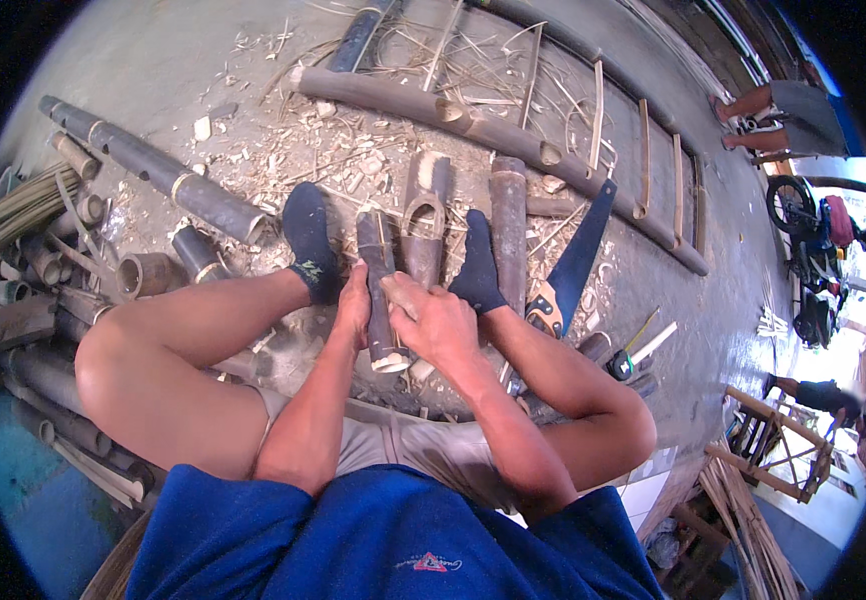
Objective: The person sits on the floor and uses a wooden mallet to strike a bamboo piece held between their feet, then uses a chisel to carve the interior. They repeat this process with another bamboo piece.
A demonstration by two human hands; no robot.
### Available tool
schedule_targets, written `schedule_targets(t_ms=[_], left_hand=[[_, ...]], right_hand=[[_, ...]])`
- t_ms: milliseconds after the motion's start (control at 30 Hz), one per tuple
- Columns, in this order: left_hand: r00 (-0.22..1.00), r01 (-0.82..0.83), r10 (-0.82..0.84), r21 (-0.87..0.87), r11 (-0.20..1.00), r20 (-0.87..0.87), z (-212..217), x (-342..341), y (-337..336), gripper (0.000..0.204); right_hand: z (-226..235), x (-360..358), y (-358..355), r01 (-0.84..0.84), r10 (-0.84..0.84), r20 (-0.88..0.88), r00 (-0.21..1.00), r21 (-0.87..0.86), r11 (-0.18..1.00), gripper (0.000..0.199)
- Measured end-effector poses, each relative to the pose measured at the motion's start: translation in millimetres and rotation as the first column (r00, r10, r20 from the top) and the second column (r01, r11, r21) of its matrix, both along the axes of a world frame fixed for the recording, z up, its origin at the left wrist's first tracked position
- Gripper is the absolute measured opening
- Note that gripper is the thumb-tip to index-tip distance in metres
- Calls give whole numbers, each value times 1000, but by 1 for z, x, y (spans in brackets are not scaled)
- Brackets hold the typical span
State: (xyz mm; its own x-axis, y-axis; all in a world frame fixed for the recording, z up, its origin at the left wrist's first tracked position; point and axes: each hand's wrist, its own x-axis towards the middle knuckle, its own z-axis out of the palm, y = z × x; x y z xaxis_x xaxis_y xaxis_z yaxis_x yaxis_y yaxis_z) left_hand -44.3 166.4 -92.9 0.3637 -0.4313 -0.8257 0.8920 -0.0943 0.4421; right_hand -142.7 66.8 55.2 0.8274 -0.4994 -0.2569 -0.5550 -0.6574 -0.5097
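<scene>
A short dark bamboo tube [381, 325] stands tilted between my feet, its pale cut end toward me. My left hand [355, 308] grips it along its left side. Just right of the tube, my right hand [441, 325] is closed round a short brown wooden piece [405, 295]; its far end and exact kind are hard to make out. Beyond my right hand lies a bamboo piece [428, 185] with an oval opening cut in its wall. My socked feet rest on either side.
A handsaw [578, 255] and another bamboo tube [509, 210] lie right of my right foot. A ladder-like bamboo frame [513, 135] stretches across the far floor among shavings. Bamboo pieces [58, 270] are piled at left. A tape measure [620, 365] lies right; other people and a motorcycle [808, 225] are beyond.
</scene>
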Motion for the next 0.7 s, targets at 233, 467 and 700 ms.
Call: schedule_targets(t_ms=[233, 467, 700], left_hand=[[996, -43, 42, 8, 999, 73, -15, -4, -7, 67], [998, 21, -26, -104, 994, -49, 0, -11, -2, 61], [998, -31, 29, -37, 999, -61, 13, -14, -12, 60]], right_hand=[[-33, 49, -17, 127, -133, 89, 987, 67, 990, 48], [-2, -17, -6, 338, -629, -55, 775, 878, 339, 57], [22, -66, 41, 272, -763, -441, 472, 896, -350, 35]])
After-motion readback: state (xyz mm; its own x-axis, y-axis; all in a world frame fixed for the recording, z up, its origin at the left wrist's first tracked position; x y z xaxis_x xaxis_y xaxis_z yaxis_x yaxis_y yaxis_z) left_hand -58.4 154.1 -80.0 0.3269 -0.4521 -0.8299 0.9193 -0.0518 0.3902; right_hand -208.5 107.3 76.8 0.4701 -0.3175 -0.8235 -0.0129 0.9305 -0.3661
